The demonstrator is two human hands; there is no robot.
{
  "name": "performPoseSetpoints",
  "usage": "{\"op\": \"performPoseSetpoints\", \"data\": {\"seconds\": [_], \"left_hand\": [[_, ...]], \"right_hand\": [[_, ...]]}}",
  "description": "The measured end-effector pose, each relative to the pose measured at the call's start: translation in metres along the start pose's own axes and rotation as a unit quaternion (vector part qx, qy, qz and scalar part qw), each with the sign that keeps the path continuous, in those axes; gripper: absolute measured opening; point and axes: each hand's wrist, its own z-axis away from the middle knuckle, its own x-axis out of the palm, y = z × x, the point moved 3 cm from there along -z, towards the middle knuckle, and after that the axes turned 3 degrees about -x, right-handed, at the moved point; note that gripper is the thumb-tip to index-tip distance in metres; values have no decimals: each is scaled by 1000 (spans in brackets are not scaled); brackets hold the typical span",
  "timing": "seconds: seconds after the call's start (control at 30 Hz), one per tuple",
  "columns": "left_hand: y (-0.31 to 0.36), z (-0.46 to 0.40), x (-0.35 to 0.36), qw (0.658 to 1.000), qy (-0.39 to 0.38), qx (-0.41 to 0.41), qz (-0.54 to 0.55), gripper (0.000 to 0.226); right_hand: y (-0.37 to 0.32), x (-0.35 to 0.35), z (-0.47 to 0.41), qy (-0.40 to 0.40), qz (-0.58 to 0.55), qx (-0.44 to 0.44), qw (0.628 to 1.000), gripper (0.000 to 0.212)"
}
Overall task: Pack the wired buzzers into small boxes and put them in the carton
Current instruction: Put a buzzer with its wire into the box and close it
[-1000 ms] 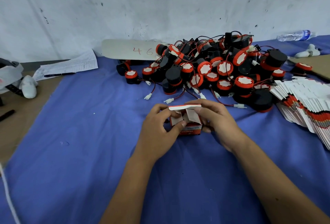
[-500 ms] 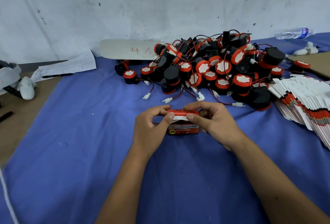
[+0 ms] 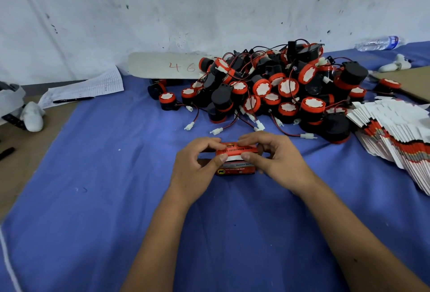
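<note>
A small red box (image 3: 236, 169) stands on the blue cloth in the middle, its top flap folded nearly flat with a white tuck strip still showing. My left hand (image 3: 195, 168) grips its left side, thumb on the flap's front edge. My right hand (image 3: 277, 163) grips the right side, thumb and fingers pinching the flap. Whatever is inside the box is hidden. Behind it lies a big pile of black and red wired buzzers (image 3: 274, 91), their red-black leads and white plugs trailing toward me.
A fanned stack of flat unfolded boxes (image 3: 395, 135) lies at the right. A cardboard sheet (image 3: 409, 82) sits at the far right, a plastic bottle (image 3: 379, 43) behind it. A board marked 46 (image 3: 162, 65), a paper (image 3: 86, 89) with a pen and white gloves are at the left.
The box's open top flap has been folded down over the box. Both hands stayed on it and moved their fingers onto the lid.
</note>
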Motion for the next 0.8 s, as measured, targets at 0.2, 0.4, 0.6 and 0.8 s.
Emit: {"op": "performPoseSetpoints", "data": {"seconds": [0.2,0.4,0.6,0.8], "left_hand": [[-1,-2,-1,1000,-22,-4,-14,14],[1,0,8,998,-27,28,-46,21],[3,0,11,997,-11,33,-63,24],[8,2,15,995,-9,68,-70,20]], "right_hand": [[-1,-2,2,-15,25,-5,1000,22],[-1,0,2,7,42,8,999,23],[-3,-4,5,-52,-42,27,997,26],[-3,-6,8,-5,-79,15,997,18]]}}
